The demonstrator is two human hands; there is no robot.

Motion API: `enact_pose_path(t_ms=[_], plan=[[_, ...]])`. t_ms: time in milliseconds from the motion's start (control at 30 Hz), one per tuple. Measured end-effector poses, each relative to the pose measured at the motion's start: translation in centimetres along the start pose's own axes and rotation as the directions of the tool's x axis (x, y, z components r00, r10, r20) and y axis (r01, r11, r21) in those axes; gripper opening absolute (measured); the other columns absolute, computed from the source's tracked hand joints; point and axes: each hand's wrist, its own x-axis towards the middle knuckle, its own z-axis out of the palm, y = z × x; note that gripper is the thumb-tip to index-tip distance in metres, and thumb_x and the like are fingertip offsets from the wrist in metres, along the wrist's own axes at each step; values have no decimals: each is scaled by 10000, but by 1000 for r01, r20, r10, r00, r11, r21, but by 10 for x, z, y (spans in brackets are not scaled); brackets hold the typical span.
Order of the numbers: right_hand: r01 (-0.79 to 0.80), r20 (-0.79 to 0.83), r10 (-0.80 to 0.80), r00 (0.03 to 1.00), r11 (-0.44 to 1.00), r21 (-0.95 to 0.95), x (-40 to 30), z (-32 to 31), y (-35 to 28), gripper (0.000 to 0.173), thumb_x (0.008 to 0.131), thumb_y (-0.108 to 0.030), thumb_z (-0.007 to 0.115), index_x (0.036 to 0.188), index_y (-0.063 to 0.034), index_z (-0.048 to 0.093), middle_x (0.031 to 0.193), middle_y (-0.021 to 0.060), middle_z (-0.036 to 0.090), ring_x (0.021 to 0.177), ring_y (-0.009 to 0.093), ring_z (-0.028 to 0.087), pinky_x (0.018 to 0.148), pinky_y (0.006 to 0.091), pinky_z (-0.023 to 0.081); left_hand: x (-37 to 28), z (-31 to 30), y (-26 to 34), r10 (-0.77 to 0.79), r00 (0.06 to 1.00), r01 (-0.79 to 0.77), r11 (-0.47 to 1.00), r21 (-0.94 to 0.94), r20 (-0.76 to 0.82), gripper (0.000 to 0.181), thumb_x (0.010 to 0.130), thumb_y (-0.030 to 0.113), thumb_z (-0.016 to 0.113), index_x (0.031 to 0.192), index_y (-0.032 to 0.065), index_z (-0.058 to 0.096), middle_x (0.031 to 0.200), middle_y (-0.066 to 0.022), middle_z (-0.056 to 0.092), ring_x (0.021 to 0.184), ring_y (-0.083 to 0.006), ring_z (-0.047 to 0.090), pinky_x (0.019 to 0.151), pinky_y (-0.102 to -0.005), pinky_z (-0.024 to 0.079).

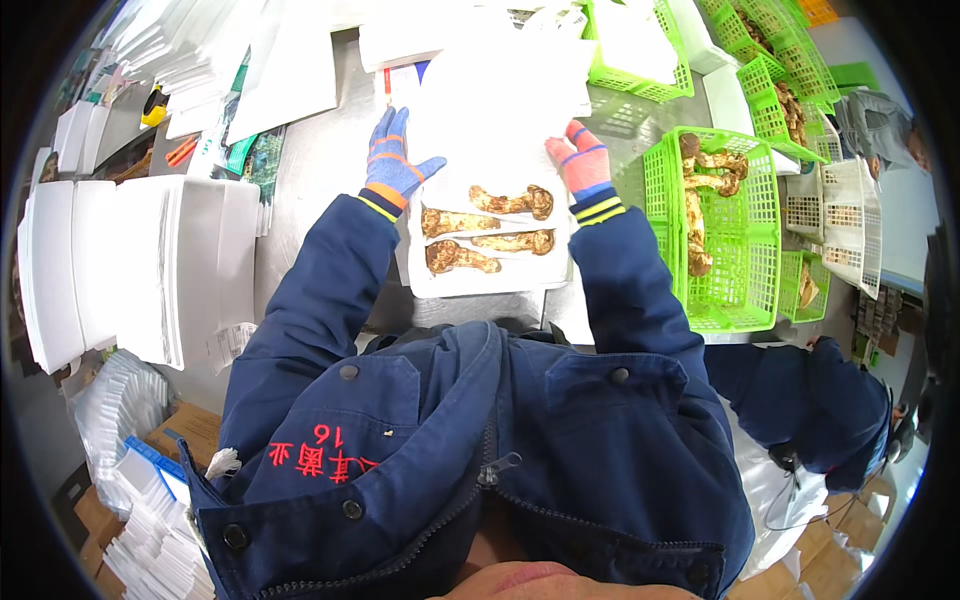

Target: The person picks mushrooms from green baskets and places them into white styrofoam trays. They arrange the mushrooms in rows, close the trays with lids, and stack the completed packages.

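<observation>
In front of me is a white foam box (pixel 491 284) with several matsutake-like mushrooms (pixel 517 201) lying in it, caps facing opposite ways, with white sheet material between some of them. An overexposed white area (pixel 495 120), perhaps a paper sheet, spreads over the far part of the box; its edges are hard to make out. My left hand (pixel 394 156), in a blue glove with orange stripes, is at the left edge of it, thumb spread from the fingers. My right hand (pixel 583 159), in a pink glove, is at the right edge with bent fingers; whether it pinches anything is unclear.
A green plastic basket (pixel 752 225) holding a few mushrooms (pixel 696 217) stands to the right. Stacked white foam pieces (pixel 142 270) stand at the left. More green baskets (pixel 776 105) are at far right. A person in dark clothing (pixel 806 409) is at lower right. The metal table (pixel 307 202) lies beneath.
</observation>
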Motion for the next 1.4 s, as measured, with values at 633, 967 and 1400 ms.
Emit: enact_pose_path(t_ms=[633,967,1400], plan=[[-76,6,78,997,940,332,-37,0,40,495,757,-32,613,1221,45,460,1202,126,537,1012,165,549,872,259,423,-58,4,21,-323,944,299,770,-564,60,266,764,6,644,988,-45,511,1114,-114,428,878,-142,474,808,-246,402],[659,171,-685,708,555,-507,-65,0,-60,496,665,-87,546,1153,-21,486,1219,183,471,1094,347,455,926,431,368,-60,3,29,-146,989,127,924,-362,-26,369,636,-18,637,992,-18,538,1047,-125,489,949,-193,479,893,-318,386],[-189,-128,214,968,292,-937,-57,-254,6,457,768,-407,537,1093,-90,580,1033,169,617,991,321,570,865,405,439,-64,5,24,-61,995,40,969,-244,-77,663,660,-93,625,1276,38,418,1320,-112,410,1248,-238,364,1059,-334,266]])
